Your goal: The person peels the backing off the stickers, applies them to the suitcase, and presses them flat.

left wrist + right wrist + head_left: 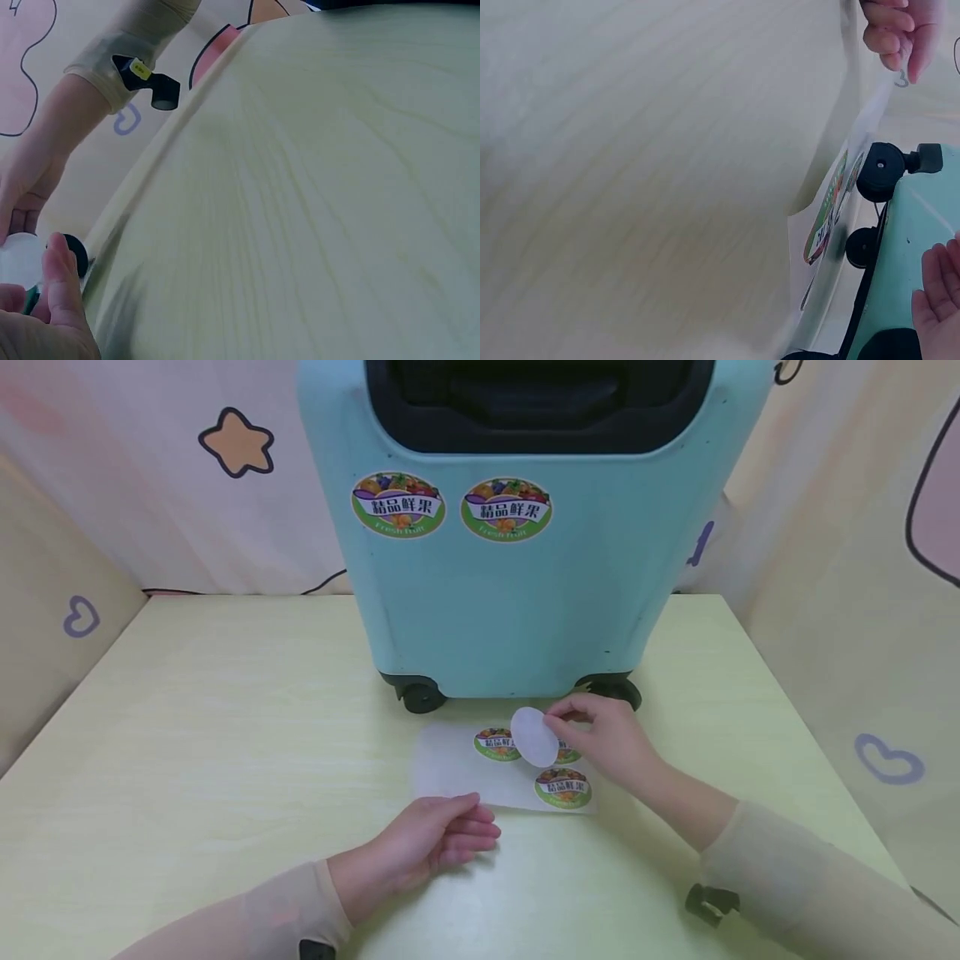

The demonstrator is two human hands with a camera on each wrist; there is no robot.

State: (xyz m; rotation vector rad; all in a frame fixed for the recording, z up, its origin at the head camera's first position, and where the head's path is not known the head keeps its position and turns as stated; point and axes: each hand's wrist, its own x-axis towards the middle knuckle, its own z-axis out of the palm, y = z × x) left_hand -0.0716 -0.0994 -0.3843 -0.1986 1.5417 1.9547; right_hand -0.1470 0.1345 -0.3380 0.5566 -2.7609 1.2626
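Note:
My right hand (600, 735) pinches the edge of an oval sticker (534, 739), its white back towards me, held over a white sticker sheet (450, 768). Printed fruit stickers, one of them a sticker (562, 788) at the lower right, are on that sheet; the held one partly covers another. By the sheet's front edge, my left hand (427, 843) holds nothing, its fingers loosely extended. Behind the sheet stands a light blue suitcase (510, 610), bearing a fruit sticker (398, 505) at left and a matching sticker (506, 510) beside it.
The suitcase stands upright on black wheels (423, 697) at the back of a pale wood-grain table (187, 735). A black recessed panel (540, 435) lies above its stickers. Patterned curtains (150, 485) surround the table at the back and sides.

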